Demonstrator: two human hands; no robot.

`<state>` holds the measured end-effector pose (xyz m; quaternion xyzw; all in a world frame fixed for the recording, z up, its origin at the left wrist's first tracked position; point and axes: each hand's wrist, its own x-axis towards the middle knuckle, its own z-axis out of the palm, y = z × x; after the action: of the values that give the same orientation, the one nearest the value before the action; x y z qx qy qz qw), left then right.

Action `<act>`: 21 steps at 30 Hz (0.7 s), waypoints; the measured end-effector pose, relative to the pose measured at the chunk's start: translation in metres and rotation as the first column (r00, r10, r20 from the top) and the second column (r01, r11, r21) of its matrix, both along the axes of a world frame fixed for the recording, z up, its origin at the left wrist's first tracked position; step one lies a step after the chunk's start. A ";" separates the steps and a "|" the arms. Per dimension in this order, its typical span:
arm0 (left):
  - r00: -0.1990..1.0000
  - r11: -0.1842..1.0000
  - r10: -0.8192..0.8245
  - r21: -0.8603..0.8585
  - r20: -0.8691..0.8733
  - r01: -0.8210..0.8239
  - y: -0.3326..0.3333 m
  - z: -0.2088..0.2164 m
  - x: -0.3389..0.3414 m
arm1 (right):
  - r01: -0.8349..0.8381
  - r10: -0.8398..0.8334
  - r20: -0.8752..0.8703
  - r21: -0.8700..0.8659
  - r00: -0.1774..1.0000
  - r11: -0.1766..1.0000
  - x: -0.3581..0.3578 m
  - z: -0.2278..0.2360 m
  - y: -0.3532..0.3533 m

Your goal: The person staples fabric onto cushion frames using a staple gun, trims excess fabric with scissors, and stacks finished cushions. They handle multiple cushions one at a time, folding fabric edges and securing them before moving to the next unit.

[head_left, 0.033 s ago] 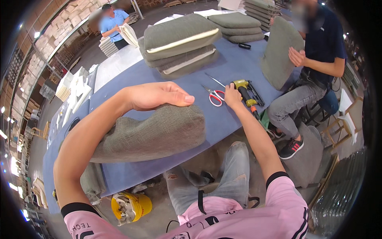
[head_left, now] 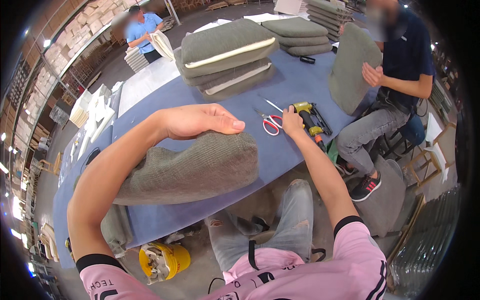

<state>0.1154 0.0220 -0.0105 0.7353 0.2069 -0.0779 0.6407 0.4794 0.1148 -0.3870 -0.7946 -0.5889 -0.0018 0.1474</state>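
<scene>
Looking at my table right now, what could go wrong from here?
Your right hand is close to the red-handled scissors, so a sideways move might knock them. The thin metal rod at that hand could poke the cushion at your left hand. The yellow power tool lies near the edge of the table and might get nudged off.

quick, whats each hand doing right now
Left hand: closed on the upper edge of the grey-green cushion.
Right hand: fingers curled at the thin metal rod; whether gripping it cannot be told.
</scene>
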 end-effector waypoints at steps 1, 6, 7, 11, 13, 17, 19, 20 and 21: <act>1.000 1.000 -0.006 -0.007 0.013 0.006 0.004 0.000 0.001 | 0.002 0.000 0.051 -0.053 0.999 0.999 0.013 0.004 0.004; 0.998 0.994 0.061 -0.086 -0.021 -0.063 0.016 -0.006 -0.009 | -0.089 0.086 -0.030 -0.081 0.996 0.993 0.007 0.035 -0.017; 0.999 0.995 0.051 -0.080 -0.015 -0.052 0.021 -0.004 -0.003 | -0.078 0.076 -0.042 -0.031 0.996 0.996 0.015 0.044 -0.022; 0.995 0.990 0.094 -0.105 -0.035 -0.097 0.023 -0.003 -0.016 | -0.103 0.275 -0.635 0.294 0.722 0.950 -0.039 0.116 -0.057; 0.995 0.989 0.089 -0.117 -0.043 -0.094 0.027 -0.003 -0.013 | -0.054 0.586 -0.720 0.614 0.372 0.787 -0.060 0.191 -0.111; 1.000 0.994 0.011 -0.107 -0.009 -0.012 0.035 -0.001 0.005 | 0.144 0.834 -0.129 0.988 0.536 0.060 -0.072 0.314 -0.218; 1.000 0.993 0.019 -0.116 -0.021 -0.022 0.037 -0.004 0.004 | 0.202 0.873 -0.013 0.974 0.488 -0.099 -0.100 0.328 -0.253; 1.000 0.993 0.016 -0.113 -0.022 -0.018 0.037 -0.001 0.006 | 0.173 0.890 0.049 0.975 0.453 -0.141 -0.111 0.325 -0.262; 0.998 0.992 0.062 -0.107 -0.034 -0.065 0.033 -0.003 0.002 | 0.040 0.921 0.056 0.996 0.386 -0.078 -0.117 0.306 -0.253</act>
<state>0.1174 0.0553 -0.0131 0.6914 0.2353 -0.0797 0.6784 0.3619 -0.1386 -0.0806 -0.1196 -0.5839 0.0013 0.8029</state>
